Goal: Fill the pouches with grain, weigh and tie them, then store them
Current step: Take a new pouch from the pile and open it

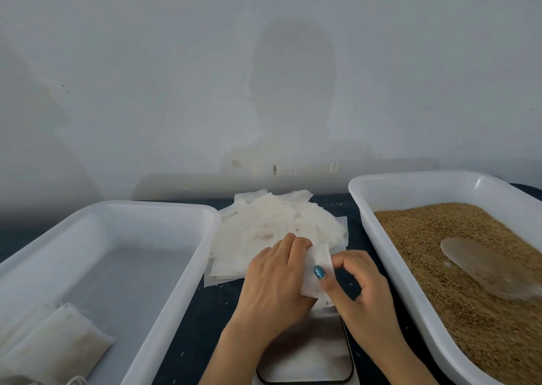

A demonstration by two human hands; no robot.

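Observation:
A small empty white pouch (315, 270) is held between both hands just above the far end of the steel scale (311, 355). My left hand (275, 279) grips its left edge with curled fingers. My right hand (357, 285) pinches its right edge, thumb on the front. A heap of empty white pouches (264, 232) lies on the table behind the hands. The right white tray (410, 188) holds brown grain (440, 238) with a clear scoop (481, 267) lying on it. Filled pouches (58, 340) lie in the near corner of the left white tray (164, 208).
The dark table (199, 320) shows between the two trays, with a few stray grains on it. A pale wall stands close behind the table. The scale sits at the near edge between the trays.

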